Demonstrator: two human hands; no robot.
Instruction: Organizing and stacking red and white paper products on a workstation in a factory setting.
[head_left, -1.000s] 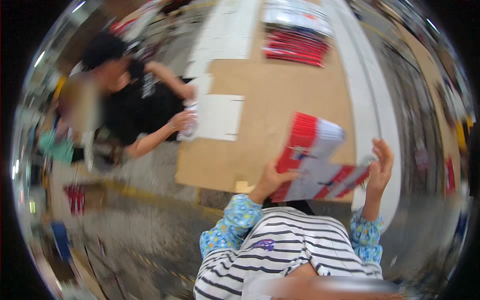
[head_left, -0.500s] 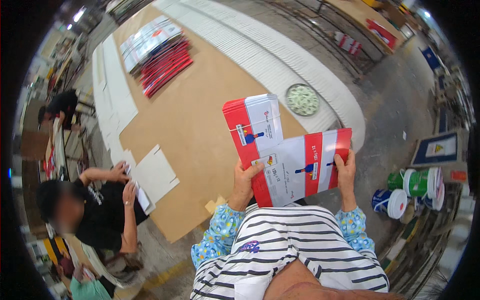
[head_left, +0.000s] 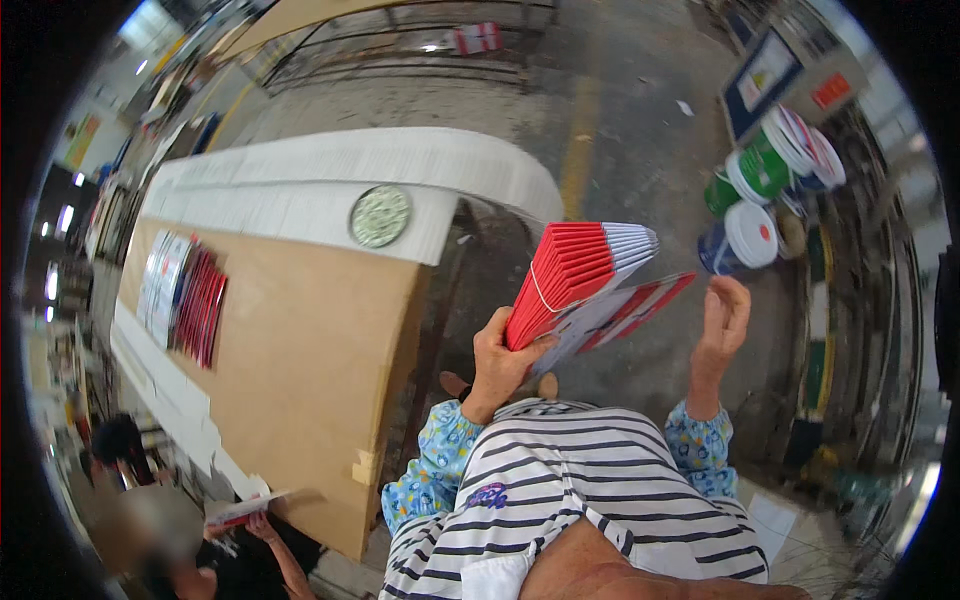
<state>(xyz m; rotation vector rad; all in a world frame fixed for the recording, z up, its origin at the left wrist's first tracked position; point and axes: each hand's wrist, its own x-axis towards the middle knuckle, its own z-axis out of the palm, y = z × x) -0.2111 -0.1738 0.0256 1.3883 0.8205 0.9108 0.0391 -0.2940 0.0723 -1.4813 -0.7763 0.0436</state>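
My left hand [head_left: 505, 365] grips a bundle of flat red and white printed cartons [head_left: 565, 285] at its lower left corner, thumb on the face. The bundle is tilted, so its stacked red edges show, with a pale band around it. Its wider printed part reaches right toward my right hand [head_left: 722, 325], which is off the bundle, fingers stretched upward and holding nothing. Both my forearms wear blue patterned sleeves.
To my left stands a table with a brown board top [head_left: 300, 310], bearing a stack of red and white cartons [head_left: 185, 300]. A round dish [head_left: 380, 216] sits on its white edging. Paint buckets [head_left: 750, 238] stand right. A co-worker [head_left: 255, 550] handles a carton lower left.
My view has turned right, and the table now lies further left. My right hand has let go of the bundle. The left hand has tilted the bundle so its edges face up.
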